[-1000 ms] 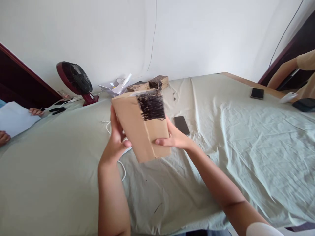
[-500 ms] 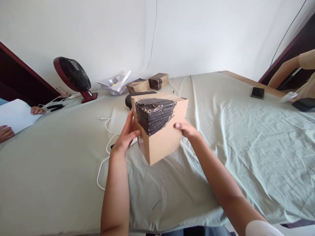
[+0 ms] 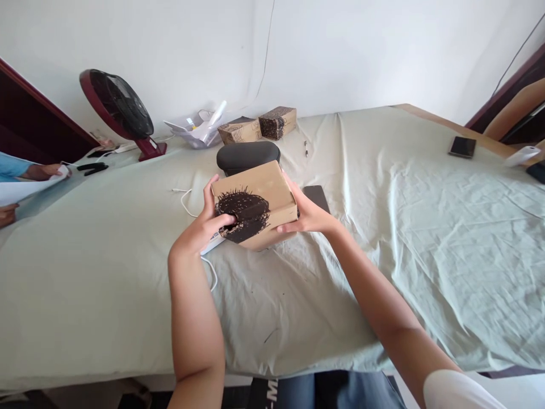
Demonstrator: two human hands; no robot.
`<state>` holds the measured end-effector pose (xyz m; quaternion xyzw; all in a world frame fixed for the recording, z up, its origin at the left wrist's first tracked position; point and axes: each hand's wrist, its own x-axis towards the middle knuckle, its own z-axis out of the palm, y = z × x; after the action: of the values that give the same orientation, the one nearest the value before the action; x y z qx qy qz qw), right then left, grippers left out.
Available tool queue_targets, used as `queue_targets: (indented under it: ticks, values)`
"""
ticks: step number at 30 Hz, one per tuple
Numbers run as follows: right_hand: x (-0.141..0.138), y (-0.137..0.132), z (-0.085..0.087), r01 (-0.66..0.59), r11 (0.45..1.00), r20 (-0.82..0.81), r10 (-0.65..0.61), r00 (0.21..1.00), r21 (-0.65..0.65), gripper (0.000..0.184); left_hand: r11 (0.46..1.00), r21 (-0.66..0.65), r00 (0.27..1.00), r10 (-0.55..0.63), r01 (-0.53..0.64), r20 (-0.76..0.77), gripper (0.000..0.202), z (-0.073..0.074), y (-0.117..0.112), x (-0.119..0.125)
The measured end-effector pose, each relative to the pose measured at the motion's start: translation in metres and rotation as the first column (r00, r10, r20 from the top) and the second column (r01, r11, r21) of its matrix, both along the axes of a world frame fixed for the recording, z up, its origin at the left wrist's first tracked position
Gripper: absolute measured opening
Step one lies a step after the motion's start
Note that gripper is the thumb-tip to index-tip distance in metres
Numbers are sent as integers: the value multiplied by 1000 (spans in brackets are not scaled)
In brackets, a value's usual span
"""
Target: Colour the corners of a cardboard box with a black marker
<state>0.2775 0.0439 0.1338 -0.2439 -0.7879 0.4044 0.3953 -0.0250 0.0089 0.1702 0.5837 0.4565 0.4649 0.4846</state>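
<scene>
A brown cardboard box (image 3: 272,196) with a black scribbled patch on one corner is held between both my hands, low over the table's pale green cloth (image 3: 383,238). My left hand (image 3: 204,227) grips its left side, thumb pressed onto the black patch. On the right side my right hand (image 3: 306,213) has its fingers closed round the box's edge. The box lies nearly flat, its top tilted toward me.
A black case (image 3: 247,156) and a dark phone (image 3: 317,197) lie just behind the box; a white cable (image 3: 187,201) runs under my left hand. At the back stand a red fan (image 3: 119,111), two small boxes (image 3: 255,128) and a white bag. Other people's hands show at both edges; another phone (image 3: 462,146) lies far right.
I have turned the box from standing on a corner to lying nearly flat and lowered it toward the table. The view has tilted down slightly.
</scene>
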Motion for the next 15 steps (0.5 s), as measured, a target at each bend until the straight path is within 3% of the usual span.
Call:
queue_targets:
  ticks: [3, 5, 7, 9, 11, 15]
  values:
    - [0, 8, -15, -63, 981, -120, 41, 992, -184, 109, 1000, 22, 996, 23, -21, -89, 128, -4, 8, 0]
    - [0, 16, -29, 86, 963, -95, -114, 989, -257, 86, 999, 50, 992, 12, -6, -122, 121, -5, 11, 2]
    - [-2, 24, -46, 406, 892, 138, -385, 913, -200, 71, 998, 67, 988, 16, -6, -155, 110, -2, 9, 5]
    - [-7, 29, -64, 629, 775, 376, -566, 734, -62, 60, 996, 73, 972, 66, -51, -226, 101, 6, 3, 8]
    - [-13, 32, -80, 700, 714, 473, -615, 630, -5, 58, 993, 59, 935, 115, -100, -337, 92, 15, -5, 11]
    - [-24, 32, -97, 732, 681, 465, -638, 613, -31, 58, 995, -9, 882, 85, -101, -463, 86, 28, -14, 12]
